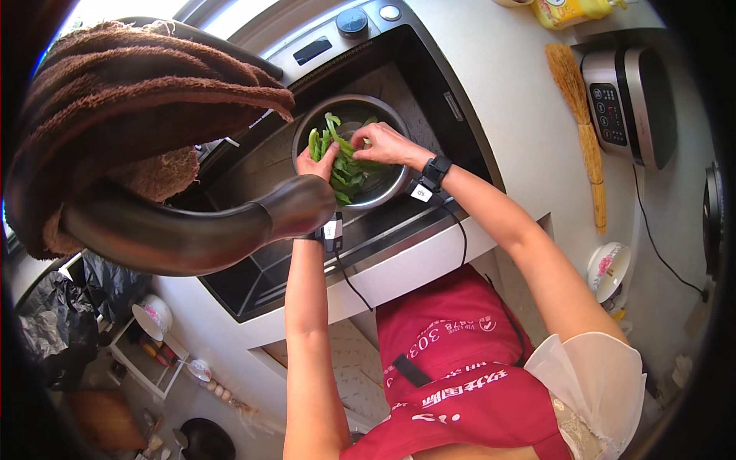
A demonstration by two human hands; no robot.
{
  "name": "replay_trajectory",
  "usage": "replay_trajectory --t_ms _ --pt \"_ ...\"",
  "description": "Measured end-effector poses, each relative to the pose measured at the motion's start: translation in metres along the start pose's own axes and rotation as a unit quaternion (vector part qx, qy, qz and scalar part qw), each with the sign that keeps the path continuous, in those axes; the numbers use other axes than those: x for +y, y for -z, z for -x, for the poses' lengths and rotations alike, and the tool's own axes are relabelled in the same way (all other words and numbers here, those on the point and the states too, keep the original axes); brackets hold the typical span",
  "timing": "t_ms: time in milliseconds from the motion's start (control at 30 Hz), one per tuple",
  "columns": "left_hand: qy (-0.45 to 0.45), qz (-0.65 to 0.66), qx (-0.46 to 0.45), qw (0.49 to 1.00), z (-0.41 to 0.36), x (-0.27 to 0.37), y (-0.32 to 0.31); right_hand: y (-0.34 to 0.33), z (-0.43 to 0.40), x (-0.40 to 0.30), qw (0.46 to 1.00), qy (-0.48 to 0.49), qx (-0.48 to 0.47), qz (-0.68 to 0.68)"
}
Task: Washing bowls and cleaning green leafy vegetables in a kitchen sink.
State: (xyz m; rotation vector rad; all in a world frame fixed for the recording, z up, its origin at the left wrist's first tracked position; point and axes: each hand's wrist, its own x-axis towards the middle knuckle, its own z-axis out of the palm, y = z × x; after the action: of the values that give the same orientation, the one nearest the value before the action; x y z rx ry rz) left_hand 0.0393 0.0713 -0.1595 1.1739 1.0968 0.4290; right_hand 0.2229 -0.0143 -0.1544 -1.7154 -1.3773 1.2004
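A round stainless steel bowl (397, 187) stands in a dark sink (261, 167). Over it, my left hand (316, 164) grips a bunch of leafy greens (345, 175), stems pointing up and leaves hanging into the bowl. My right hand (388, 144) is at the bunch's right side, thumb and fingers pinched together on part of the greens; the exact piece is hidden by the fingers. Some leaves lie lower in the bowl. In front of my left wrist, a thick dark curved pipe (230, 230) partly blocks the view.
A brown towel (155, 98) drapes over the pipe at upper left. A control knob (352, 23) sits on the sink's rim. On the right counter are a straw brush (583, 126) and an appliance with a button panel (609, 115). Wrist-strap cables (463, 236) hang near the sink's front edge.
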Motion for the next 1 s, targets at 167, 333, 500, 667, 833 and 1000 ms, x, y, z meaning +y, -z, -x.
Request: replay_trajectory --t_ms 167,333,500,667,833,1000 --pt "-0.095 -0.041 0.023 0.994 0.0 0.004 -0.004 0.003 0.004 0.008 0.994 -0.098 0.01 -0.038" --pt "-0.086 -0.27 0.037 0.958 0.011 0.008 -0.023 -0.009 0.0 0.025 0.97 -0.17 0.027 -0.169" --pt "-0.075 -0.282 -0.011 0.956 0.012 0.007 -0.031 -0.01 0.006 0.034 0.92 -0.242 0.027 -0.307" --pt "0.016 -0.132 -0.036 0.99 0.0 -0.032 -0.008 -0.017 0.002 0.034 0.915 -0.234 0.013 -0.328" --pt "0.11 0.002 -0.04 0.993 -0.013 -0.047 0.006 -0.022 0.0 0.039 0.938 -0.239 0.042 -0.247" --pt "0.185 0.053 -0.034 0.981 -0.013 -0.048 0.004 -0.032 -0.002 0.045 0.952 -0.229 0.066 -0.19"
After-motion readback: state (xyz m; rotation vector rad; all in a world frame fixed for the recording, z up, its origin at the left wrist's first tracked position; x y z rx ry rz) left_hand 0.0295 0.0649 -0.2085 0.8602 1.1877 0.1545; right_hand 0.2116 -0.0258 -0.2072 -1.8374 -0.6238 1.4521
